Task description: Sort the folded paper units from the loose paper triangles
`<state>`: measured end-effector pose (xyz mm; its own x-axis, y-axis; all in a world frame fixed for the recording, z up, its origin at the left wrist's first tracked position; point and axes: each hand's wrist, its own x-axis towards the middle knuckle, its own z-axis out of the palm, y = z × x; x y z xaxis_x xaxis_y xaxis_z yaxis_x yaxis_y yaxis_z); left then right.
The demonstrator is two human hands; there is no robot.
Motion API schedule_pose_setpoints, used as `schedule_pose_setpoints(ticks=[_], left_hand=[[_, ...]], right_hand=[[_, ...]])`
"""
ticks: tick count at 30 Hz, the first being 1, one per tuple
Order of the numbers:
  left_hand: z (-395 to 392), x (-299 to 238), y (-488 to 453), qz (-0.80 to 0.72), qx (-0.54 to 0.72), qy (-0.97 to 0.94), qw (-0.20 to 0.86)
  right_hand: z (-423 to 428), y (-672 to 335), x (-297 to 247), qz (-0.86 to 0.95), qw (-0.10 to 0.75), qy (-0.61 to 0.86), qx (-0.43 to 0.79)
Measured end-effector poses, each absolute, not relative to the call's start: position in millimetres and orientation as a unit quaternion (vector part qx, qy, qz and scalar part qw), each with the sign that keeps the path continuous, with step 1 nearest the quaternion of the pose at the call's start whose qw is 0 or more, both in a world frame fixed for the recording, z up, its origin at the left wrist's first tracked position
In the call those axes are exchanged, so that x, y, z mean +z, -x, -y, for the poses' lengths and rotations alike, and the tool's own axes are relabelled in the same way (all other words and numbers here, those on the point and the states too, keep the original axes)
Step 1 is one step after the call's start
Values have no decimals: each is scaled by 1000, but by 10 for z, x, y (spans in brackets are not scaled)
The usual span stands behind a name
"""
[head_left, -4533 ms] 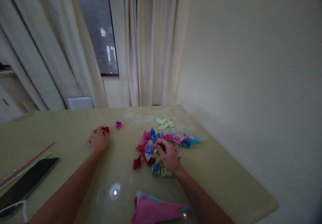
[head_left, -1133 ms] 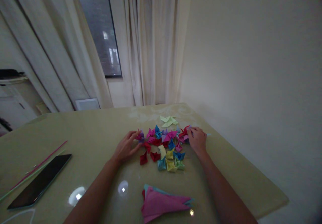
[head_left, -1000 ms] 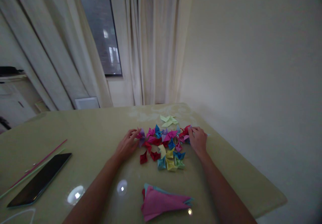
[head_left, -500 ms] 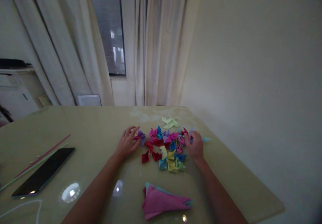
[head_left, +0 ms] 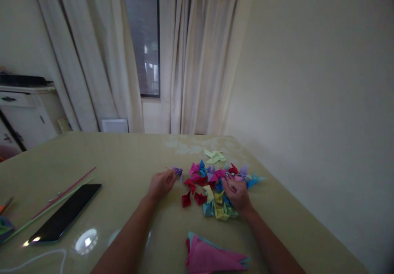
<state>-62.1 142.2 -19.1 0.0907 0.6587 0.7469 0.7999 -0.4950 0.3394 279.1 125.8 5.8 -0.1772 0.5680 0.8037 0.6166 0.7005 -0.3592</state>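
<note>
Left hand (head_left: pixel 162 182) is closing thumb and fingers on a purple paper piece (head_left: pixel 178 172), pinching it just off the left side of the paper cluster (head_left: pixel 218 174). Right hand (head_left: pixel 237 192) is curling its fingers over the cluster's right part, touching in among the pieces; can't tell if it is gripping one, since the knuckles are hiding the fingertips.

Cluster is sitting on the table (head_left: pixel 132 155), toward the far right corner, nearer the right edge than the left. A red piece (head_left: pixel 186 200) is lying at its near left end, a light blue piece (head_left: pixel 208 209) and a yellow piece (head_left: pixel 221 211) are lying at its near side, a blue piece (head_left: pixel 252 182) is pointing out toward the right edge. A pale green piece (head_left: pixel 214 156) is lying just beyond, on the far-edge side.

A pink folded stack (head_left: pixel 212 259) is lying at the near edge, between the forearms, partly out of view. Toward the left edge, a black-screened device (head_left: pixel 66 214) is lying at a slant; a pink stick (head_left: pixel 70 189) and a light green stick (head_left: pixel 49 206) are running alongside it. A white cord (head_left: pixel 40 259) is curving at the near edge, near the device.
</note>
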Motion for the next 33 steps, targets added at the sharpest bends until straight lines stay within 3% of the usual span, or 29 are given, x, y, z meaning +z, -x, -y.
schedule_pose_setpoints(ticks=[7, 21, 29, 33], left_hand=[[-1441, -238, 552, 440, -462, 764, 99], [-1424, -94, 678, 534, -553, 624, 140], [-1289, 23, 602, 513, -526, 661, 150], [-1206, 206, 580, 428, -497, 731, 187]], right_hand=[[-1364, -3146, 168, 624, 608, 490, 0], [-1250, -2752, 54, 749, 539, 379, -67], [-1327, -2808, 55, 693, 586, 420, 29], [-1418, -2922, 102, 605, 641, 467, 72]])
